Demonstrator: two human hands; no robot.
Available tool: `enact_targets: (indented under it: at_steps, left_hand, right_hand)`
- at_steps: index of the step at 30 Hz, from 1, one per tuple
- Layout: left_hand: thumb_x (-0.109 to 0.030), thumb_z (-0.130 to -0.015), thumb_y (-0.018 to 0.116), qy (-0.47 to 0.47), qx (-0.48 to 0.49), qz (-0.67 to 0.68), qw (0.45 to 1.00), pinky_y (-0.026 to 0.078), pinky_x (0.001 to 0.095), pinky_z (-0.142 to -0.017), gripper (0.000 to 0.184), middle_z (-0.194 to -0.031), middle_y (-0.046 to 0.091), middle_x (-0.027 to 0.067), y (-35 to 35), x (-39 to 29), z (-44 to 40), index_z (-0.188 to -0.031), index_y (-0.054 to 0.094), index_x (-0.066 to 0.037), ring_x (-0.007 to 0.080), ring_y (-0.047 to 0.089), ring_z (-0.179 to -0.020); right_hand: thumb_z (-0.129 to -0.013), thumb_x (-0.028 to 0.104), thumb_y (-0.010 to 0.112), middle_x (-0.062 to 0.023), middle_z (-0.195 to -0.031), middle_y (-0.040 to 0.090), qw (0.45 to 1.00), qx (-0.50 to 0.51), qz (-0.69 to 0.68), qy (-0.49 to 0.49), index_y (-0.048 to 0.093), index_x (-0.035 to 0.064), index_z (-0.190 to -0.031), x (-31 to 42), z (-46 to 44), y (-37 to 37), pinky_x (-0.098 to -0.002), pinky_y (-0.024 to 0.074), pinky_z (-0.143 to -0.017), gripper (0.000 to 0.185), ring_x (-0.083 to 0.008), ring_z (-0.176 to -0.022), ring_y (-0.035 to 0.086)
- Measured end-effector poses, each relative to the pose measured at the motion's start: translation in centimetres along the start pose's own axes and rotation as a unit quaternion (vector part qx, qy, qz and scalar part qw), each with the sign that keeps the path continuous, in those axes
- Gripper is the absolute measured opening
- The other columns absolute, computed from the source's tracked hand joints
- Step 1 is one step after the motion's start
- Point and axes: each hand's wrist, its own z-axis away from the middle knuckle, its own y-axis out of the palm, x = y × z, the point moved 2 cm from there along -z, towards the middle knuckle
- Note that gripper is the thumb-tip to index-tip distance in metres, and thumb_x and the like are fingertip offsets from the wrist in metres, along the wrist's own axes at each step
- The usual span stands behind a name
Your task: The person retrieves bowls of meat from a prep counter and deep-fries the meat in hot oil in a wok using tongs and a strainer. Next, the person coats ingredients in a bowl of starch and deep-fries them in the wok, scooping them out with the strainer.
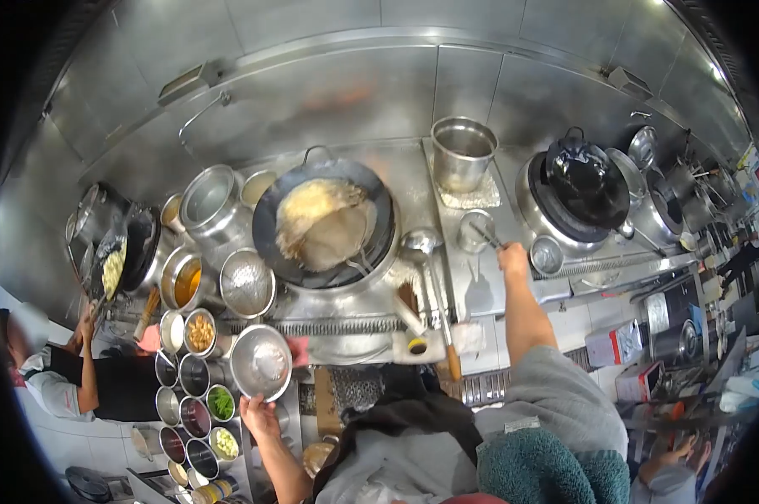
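My left hand [259,416] is closed on the rim of a shiny metal bowl [252,357], which it holds at the lower left above the row of containers. My right hand [512,257] grips a thin dark utensil, seemingly chopsticks [487,236], whose tips reach into a small metal cup [472,241] on the counter. In front of me, a large black wok [272,186] holds foaming yellowish oil [312,200]. A round mesh strainer [336,239] lies in it. Right of the wok, a ladle [419,244] rests near a brush [408,302].
A tall metal pot [463,151] stands at the back, and a second black wok [588,183] leans on the right burner. Several containers hold green pieces [221,403] and nuts [200,333]. Another person [60,386] works a wok at far left; a person's arm [669,460] shows lower right.
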Motion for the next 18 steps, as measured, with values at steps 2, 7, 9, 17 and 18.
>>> enact_targets:
  at_steps: [2,7,9,17,18]
  left_hand:
    - [0.003,-0.073,0.057,0.004,-0.014,-0.017,1.0,0.047,0.0228,-0.043,0.018,-0.072,0.056,-0.0006,1.0,1.8,-0.1,-0.083,0.051,-0.012,0.0093,0.053,-0.054]
    - [0.003,-0.074,0.055,0.003,-0.051,-0.022,0.998,0.043,0.0231,-0.042,0.018,-0.067,0.05,-0.0017,5.5,2.1,3.6,-0.078,0.048,-0.012,0.009,0.047,-0.05]
    - [0.004,-0.073,0.054,-0.006,-0.068,-0.011,0.998,0.042,0.0227,-0.04,0.019,-0.061,0.047,-0.0017,6.0,2.7,4.2,-0.073,0.044,-0.013,0.0089,0.044,-0.045]
    - [0.004,-0.073,0.055,0.001,-0.112,-0.052,0.992,0.042,0.0246,-0.043,0.021,-0.059,0.044,-0.0013,7.1,3.7,6.6,-0.071,0.044,-0.014,0.0091,0.04,-0.046]
    - [0.0,-0.074,0.056,0.005,-0.105,-0.062,0.993,0.041,0.0265,-0.044,0.019,-0.062,0.045,-0.0005,6.7,3.8,6.8,-0.07,0.043,-0.012,0.0097,0.043,-0.051]
  right_hand:
    - [-0.077,0.023,0.062,-0.0238,-0.087,0.065,0.999,0.005,0.024,-0.021,0.068,0.0007,-0.091,-2.7,-3.9,3.2,-0.0424,0.0482,-0.083,0.027,-0.0377,-0.09,0.063]
    - [-0.081,0.03,0.064,-0.022,-0.094,0.066,0.989,-0.004,-0.127,-0.071,0.059,0.0021,-0.115,-4.8,-3.9,3.9,-0.0409,0.0487,-0.079,0.044,-0.0369,-0.084,0.064]
    - [-0.084,0.03,0.064,-0.0192,-0.092,0.066,0.975,-0.026,-0.207,-0.071,0.054,0.0023,-0.121,-4.2,-1.0,1.3,-0.0368,0.0502,-0.07,0.047,-0.029,-0.078,0.066]
    - [-0.088,0.025,0.06,-0.0097,-0.06,0.059,0.991,0.029,-0.127,-0.043,0.064,-0.0027,-0.09,-14.3,8.0,3.7,-0.031,0.043,-0.051,0.028,-0.0152,-0.051,0.054]
    - [-0.088,0.025,0.06,-0.0097,-0.06,0.059,0.99,0.043,-0.124,-0.054,0.064,-0.0027,-0.09,-13.8,8.8,3.6,-0.031,0.043,-0.051,0.028,-0.0152,-0.051,0.054]
